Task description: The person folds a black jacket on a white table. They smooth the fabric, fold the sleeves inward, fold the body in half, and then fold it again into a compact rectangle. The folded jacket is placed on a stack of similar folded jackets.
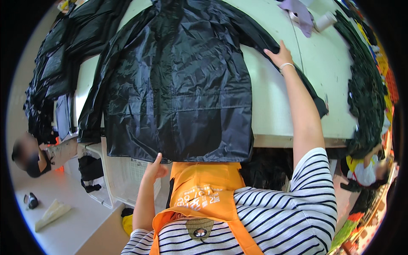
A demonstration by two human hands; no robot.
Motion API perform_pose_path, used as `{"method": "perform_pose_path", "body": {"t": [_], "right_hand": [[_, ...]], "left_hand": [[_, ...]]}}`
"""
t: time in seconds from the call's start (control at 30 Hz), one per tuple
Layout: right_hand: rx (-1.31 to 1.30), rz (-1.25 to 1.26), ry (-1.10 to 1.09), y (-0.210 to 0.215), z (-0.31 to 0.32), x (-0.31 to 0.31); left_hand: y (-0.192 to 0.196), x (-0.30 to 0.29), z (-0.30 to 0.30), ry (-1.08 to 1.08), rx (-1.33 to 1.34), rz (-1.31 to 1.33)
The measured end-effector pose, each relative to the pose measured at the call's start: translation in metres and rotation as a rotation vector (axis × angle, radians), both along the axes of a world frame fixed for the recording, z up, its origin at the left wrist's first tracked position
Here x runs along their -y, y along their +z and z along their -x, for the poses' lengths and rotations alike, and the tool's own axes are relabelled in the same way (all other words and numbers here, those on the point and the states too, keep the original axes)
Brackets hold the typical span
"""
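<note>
A shiny black jacket [195,80] lies spread out, front up, on the pale table. Its lower hem reaches the table's near edge, and creases run over its body. At that hem is my left hand [156,171], thumb on top of the fabric and fingers curled below it, closed on the edge. Farther up, my right hand [280,56] rests on the jacket's right-hand sleeve, with thumb and forefinger spread apart; its other fingers are partly hidden. A light bracelet circles that wrist. The sleeve's cuff [321,107] lies beside my right forearm.
Stacked black garments [63,59] cover the table's left end; a long dark pile [367,89] lines the right. A purple cloth [299,17] and white roll [325,21] lie at the far right. A white plastic crate [121,178] stands below. People are at both sides.
</note>
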State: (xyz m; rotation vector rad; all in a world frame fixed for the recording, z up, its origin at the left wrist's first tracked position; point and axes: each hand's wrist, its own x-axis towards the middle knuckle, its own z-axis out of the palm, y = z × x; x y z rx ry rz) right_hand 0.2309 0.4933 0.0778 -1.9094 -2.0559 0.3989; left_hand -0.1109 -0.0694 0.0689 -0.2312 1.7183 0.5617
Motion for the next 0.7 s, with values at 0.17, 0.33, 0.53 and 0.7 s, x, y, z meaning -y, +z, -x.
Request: {"method": "perform_pose_path", "body": {"t": [0.17,0.33,0.53,0.7], "right_hand": [[-0.611,0.425,0.526,0.021,0.061,0.058],[-0.884,0.301,1.085,0.083,0.151,0.275],[-1.239,0.805,0.587,0.09,0.124,0.3],[-0.393,0.389,0.559,-0.032,0.133,0.326]], "left_hand": [[0.079,-0.048,-0.014,-0.326,0.015,-0.237],[0.132,-0.213,-0.023,-0.217,-0.624,-0.892],[0.223,-0.137,0.027,-0.3,-0.666,-0.983],[0.316,-0.008,0.059,-0.243,-1.284,-1.566]]}}
